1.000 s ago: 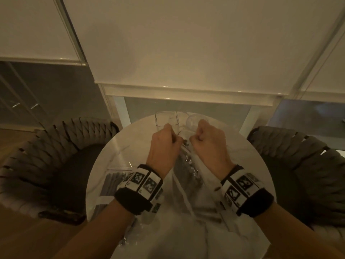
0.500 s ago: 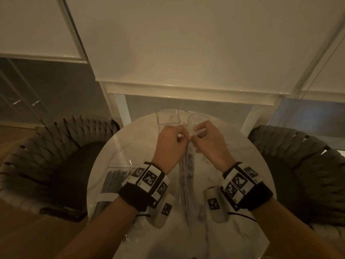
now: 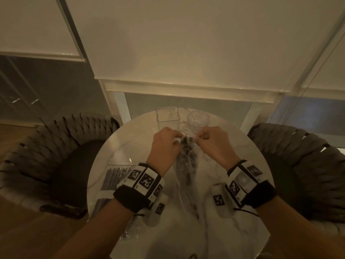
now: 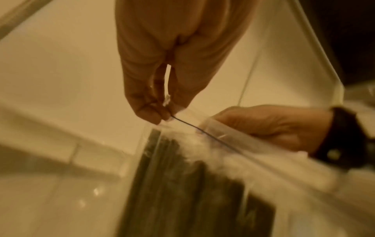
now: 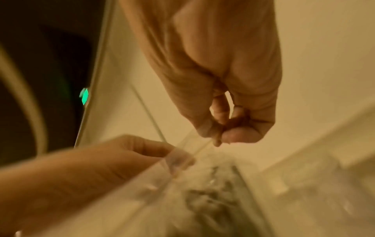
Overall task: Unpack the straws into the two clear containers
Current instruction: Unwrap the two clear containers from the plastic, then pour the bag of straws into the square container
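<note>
Two hands pinch the top of a clear straw bag (image 3: pixel 184 165): the left hand (image 3: pixel 164 146) and right hand (image 3: pixel 212 144) each nip one side, likely to pull it open. Behind them wait the square container (image 3: pixel 168 116) and round cup (image 3: pixel 198 119), both empty.

2 clear containers (image 3: pixel 168 116), 2 straw packs (image 3: pixel 186 159), 2 chairs (image 3: pixel 56 146), 1 table (image 3: pixel 119 146)

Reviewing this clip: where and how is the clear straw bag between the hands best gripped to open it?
At its top edge, one pinch per side: the left hand and right hand already pinch the clear straw bag there. The dark straws sit below that edge, so pulling the film sideways apart looks best.
</note>
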The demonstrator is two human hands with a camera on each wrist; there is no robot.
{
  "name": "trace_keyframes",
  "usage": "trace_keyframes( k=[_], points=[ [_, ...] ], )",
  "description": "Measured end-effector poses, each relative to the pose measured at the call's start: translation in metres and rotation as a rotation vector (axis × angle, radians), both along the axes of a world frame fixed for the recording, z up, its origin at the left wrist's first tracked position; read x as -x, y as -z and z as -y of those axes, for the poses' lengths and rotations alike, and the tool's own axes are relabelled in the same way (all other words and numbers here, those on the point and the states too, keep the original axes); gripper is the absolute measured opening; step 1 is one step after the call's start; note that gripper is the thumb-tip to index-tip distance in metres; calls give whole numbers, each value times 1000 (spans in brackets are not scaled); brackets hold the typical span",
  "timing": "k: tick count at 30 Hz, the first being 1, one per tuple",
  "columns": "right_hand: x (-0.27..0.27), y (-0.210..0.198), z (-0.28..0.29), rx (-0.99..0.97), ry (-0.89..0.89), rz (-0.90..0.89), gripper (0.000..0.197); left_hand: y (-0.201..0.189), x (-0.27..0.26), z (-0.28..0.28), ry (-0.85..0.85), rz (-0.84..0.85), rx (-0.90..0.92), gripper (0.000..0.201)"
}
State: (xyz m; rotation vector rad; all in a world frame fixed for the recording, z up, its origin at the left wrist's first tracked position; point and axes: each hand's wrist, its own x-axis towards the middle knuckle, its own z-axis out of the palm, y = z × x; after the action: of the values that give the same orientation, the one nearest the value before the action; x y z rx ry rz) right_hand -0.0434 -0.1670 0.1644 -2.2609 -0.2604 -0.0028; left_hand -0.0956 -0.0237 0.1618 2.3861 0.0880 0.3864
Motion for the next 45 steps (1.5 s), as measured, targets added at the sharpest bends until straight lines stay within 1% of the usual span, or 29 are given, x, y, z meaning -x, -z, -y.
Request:
trace_keyframes(
  k=[1,2,3,6,8,10,12,13,15,17,19,21,22,24,26,28,30,32,33,34,35,36,37,38,39,40,42,43,45],
  points=[
    [0,-1,2,66,23,77,6,-1,2,-2,-3,-5,-85,28],
    [0,0,2,85,40,109,7,-2,5,-2,5,-26,-137,30],
    [2,-1,-1,70,40,95,10,-4,8,-1,32,-45,-146,32],
    [9,2,-16,-55,-79,-140,36,-4,6,3,180,-73,21,53],
    [12,1,-19,-90,-141,-256,47,-2,5,5,227,-78,37,62],
    [9,-2,-11,-103,-142,-282,36,4,4,1,194,17,-12,54],
    [3,-2,2,-19,-99,-217,22,10,4,-10,100,77,-28,42],
    [0,-1,7,33,-66,-161,20,11,4,-15,56,72,-37,40],
    [0,2,5,87,-38,-103,24,11,3,-14,59,19,-49,45],
    [4,6,-6,95,-95,-178,33,11,1,-6,161,-27,-75,61],
    [7,9,-7,119,-138,-232,34,9,2,-4,222,-72,-111,66],
    [-1,4,12,213,-73,-174,33,2,8,-21,203,-83,-219,59],
    [-6,1,25,281,-26,-127,32,1,12,-34,190,-98,-306,59],
    [-15,-8,49,367,19,-85,28,1,22,-57,175,-151,-484,66],
    [-17,-14,58,373,5,-96,23,5,23,-70,163,-177,-564,71],
    [-15,-15,58,374,-7,-83,22,6,20,-74,200,-212,-510,74],
    [-9,-12,56,398,-25,-58,22,7,19,-72,308,-242,-321,77],
    [3,-10,53,377,-30,25,19,7,22,-62,408,-211,-109,81],
    [11,-10,50,316,-10,98,18,8,24,-57,404,-153,3,78],
    [19,-9,48,201,34,169,17,8,26,-51,368,-104,110,74],
    [26,-8,46,61,77,230,17,10,26,-48,329,-35,162,74],
    [30,-4,45,-43,104,269,18,15,26,-47,298,35,137,77],
    [31,3,46,-75,110,277,18,19,26,-46,295,85,70,80],
    [29,11,48,-47,104,255,17,25,27,-46,303,104,-8,76],
    [27,21,52,1,93,217,15,29,28,-46,311,85,-86,65],
    [25,29,56,41,86,186,14,35,30,-46,302,20,-139,59],
    [22,36,61,69,81,185,13,44,32,-46,297,-40,-227,63],
    [22,36,62,72,77,194,12,45,32,-47,288,-46,-266,60],
    [20,34,60,84,60,195,10,36,31,-46,272,-91,-277,61]
  ],
)
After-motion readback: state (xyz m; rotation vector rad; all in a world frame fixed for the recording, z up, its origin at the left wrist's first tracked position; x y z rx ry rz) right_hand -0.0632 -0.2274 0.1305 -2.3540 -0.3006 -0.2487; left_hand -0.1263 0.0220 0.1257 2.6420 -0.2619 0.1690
